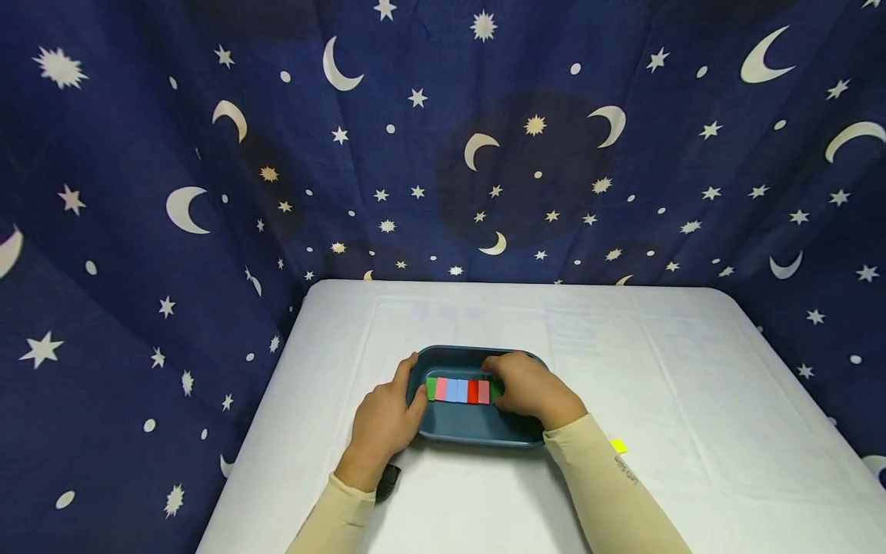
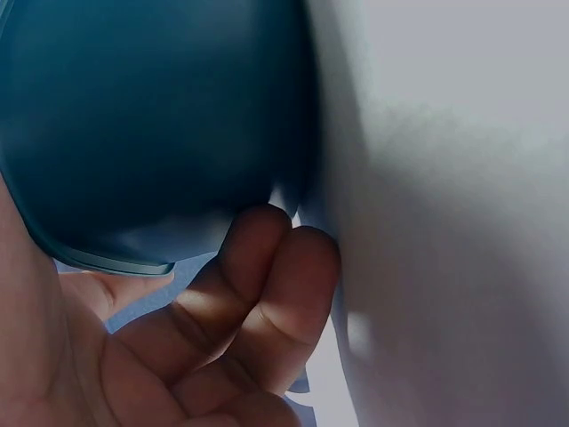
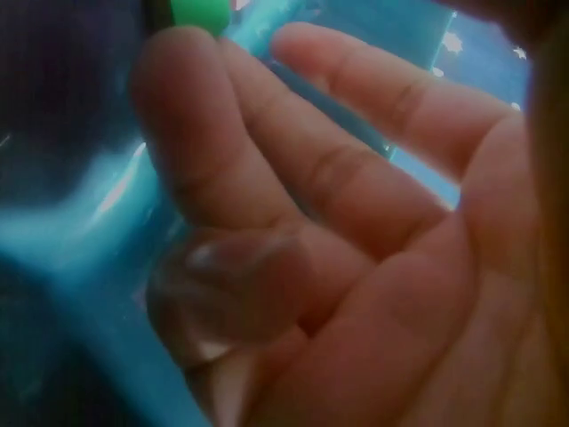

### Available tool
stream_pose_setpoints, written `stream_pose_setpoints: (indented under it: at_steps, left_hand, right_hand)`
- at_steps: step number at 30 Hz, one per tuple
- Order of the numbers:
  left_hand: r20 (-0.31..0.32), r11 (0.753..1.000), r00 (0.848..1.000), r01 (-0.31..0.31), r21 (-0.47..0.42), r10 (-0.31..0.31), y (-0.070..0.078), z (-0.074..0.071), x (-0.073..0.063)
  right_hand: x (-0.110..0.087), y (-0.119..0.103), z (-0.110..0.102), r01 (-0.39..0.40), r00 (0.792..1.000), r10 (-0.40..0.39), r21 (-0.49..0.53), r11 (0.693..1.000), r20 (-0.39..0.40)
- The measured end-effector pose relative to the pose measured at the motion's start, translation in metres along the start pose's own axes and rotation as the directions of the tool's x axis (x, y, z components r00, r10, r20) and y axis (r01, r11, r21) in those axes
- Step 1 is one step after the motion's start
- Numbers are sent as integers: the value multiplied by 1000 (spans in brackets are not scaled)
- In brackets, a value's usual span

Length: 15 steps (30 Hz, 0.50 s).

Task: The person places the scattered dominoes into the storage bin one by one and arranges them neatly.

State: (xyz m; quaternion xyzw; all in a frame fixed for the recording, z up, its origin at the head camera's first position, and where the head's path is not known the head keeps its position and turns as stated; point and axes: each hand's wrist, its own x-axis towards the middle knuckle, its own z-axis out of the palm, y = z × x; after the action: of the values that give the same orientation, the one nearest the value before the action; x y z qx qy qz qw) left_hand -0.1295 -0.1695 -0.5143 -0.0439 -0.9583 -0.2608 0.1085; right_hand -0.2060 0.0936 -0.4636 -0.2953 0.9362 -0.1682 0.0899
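Note:
A dark teal tray (image 1: pixel 477 440) sits on the white table with a straight row of small coloured blocks (image 1: pixel 457 391) in it: green, pink, light blue, red and pink, with another green block (image 1: pixel 496 389) at the right end. My left hand (image 1: pixel 384 419) grips the tray's left end, its thumb inside by the row's green end. Curled fingers (image 2: pixel 298 285) lie against the outer wall in the left wrist view. Reaching over the right side, my right hand (image 1: pixel 533 386) holds the right-end green block at its fingertips; in the right wrist view a fingertip (image 3: pixel 182 67) meets green.
Beside my left wrist lies a black object (image 1: pixel 388 483), partly hidden by the arm. A yellow piece (image 1: pixel 619 446) shows next to my right sleeve. The white-covered table (image 1: pixel 692 369) is bordered at the back and sides by a dark blue curtain (image 1: pixel 415 161) with moons and stars.

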Motion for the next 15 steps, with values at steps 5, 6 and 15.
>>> stream_pose_setpoints:
  at_steps: [5, 6, 15]
  left_hand:
    - [-1, 1000, 1000, -1, 4, 1, 0, 2, 0]
    - [-3, 1000, 1000, -2, 5, 2, 0, 2, 0]
    - [-5, 1000, 1000, -2, 2, 2, -1, 3, 0]
  right_hand:
    - [0, 0, 1, -22, 1000, 22, -5, 1000, 4]
    - [0, 0, 1, -25, 1000, 25, -8, 1000, 4]
    - [0, 0, 2, -42, 999, 42, -19, 999, -1]
